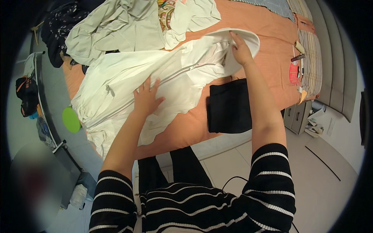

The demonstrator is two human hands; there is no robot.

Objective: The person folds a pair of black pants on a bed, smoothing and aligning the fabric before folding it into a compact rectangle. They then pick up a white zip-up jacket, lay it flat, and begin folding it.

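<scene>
A white zip-up jacket (116, 83) lies spread across the bed, its long zipper running from the lower left up toward the hood. My left hand (147, 97) rests palm down on the jacket beside the zipper, fingers spread. At the far right end of the jacket, my right hand (241, 50) grips the hood (253, 42), which has a stiff, curved brim. The undersides of the right fingers are partly hidden. Just below the hood, a folded black cloth (229, 106) lies on the bed, partly covered by my right forearm.
An orange sheet (272, 73) covers the bed. Light grey-white garments (124, 31) and a dark patterned one (58, 29) are heaped at the far left. A green round object (71, 119) is beside the bed. Small items, including a dark tube (298, 58), lie near the striped pillow (312, 50).
</scene>
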